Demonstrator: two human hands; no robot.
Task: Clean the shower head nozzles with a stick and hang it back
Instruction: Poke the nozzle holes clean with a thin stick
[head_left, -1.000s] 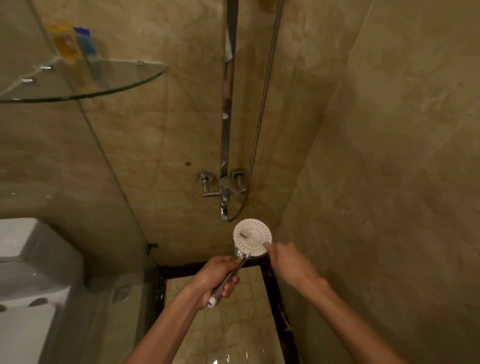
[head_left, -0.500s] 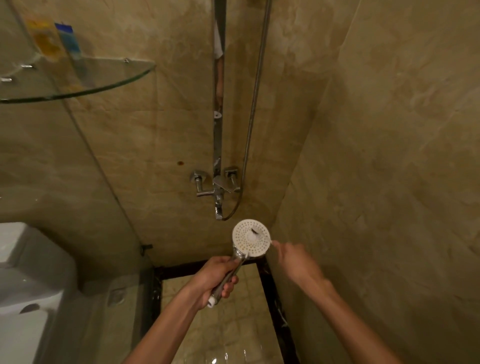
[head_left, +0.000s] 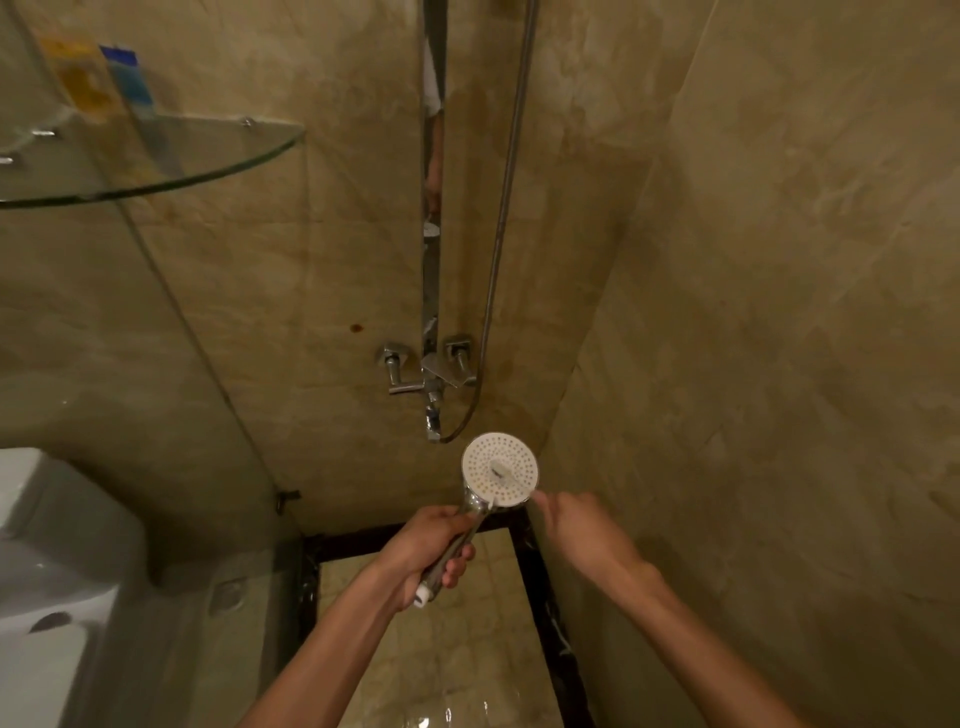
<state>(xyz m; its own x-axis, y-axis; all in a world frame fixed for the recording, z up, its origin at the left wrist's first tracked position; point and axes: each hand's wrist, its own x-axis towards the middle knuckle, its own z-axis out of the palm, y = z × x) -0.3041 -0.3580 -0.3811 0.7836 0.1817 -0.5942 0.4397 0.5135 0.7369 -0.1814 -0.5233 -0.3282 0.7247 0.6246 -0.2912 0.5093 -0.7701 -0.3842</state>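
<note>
My left hand (head_left: 426, 551) grips the chrome handle of the shower head (head_left: 500, 467), whose round white nozzle face is turned toward me. My right hand (head_left: 582, 530) is just right of it, with its pinched fingertips touching the lower right rim of the face. Only a short pale piece of the stick (head_left: 491, 503) shows at the lower rim, and the rest is hidden in my fingers. The metal hose (head_left: 498, 249) runs up the wall from the tap.
A chrome mixer tap (head_left: 428, 374) and a vertical rail (head_left: 431, 270) are on the back wall above the shower head. A glass corner shelf (head_left: 156, 161) with bottles hangs upper left. A white toilet (head_left: 47, 571) stands lower left behind a glass panel. A tiled wall is close on my right.
My right hand has drawn the stick from across the middle of the nozzle face down to its lower right rim. The view has shifted slightly to the right.
</note>
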